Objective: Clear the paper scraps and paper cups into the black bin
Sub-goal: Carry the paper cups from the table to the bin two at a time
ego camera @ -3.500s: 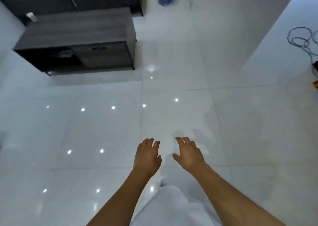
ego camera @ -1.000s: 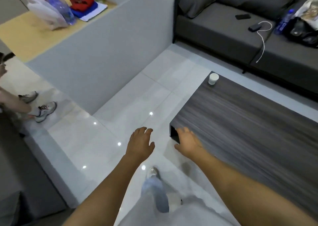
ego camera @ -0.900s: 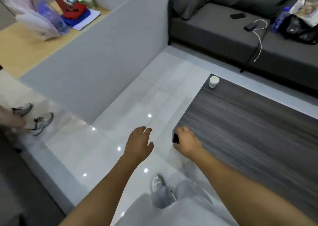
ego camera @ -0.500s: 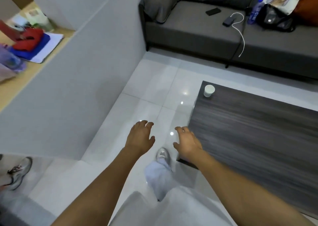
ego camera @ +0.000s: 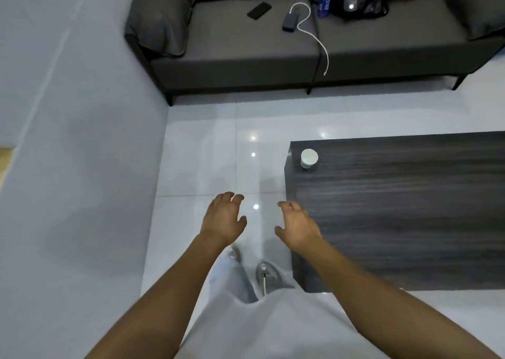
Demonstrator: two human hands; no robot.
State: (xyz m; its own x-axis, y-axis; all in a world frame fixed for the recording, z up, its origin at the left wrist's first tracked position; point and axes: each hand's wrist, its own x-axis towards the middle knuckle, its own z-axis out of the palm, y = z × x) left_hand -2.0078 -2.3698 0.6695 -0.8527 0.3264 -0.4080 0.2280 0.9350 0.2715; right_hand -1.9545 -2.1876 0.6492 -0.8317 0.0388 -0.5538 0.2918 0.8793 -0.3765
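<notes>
The upright paper cup [ego camera: 309, 158] stands at the table [ego camera: 396, 208] corner, ahead and slightly right of the nearer right hand [ego camera: 297, 226]; both its grip and the left hand [ego camera: 224, 218] are loose and empty.

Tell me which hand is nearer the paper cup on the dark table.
Right. The right hand hovers over the dark table's near-left edge, below the paper cup. The left hand is over the floor, farther left.
</notes>
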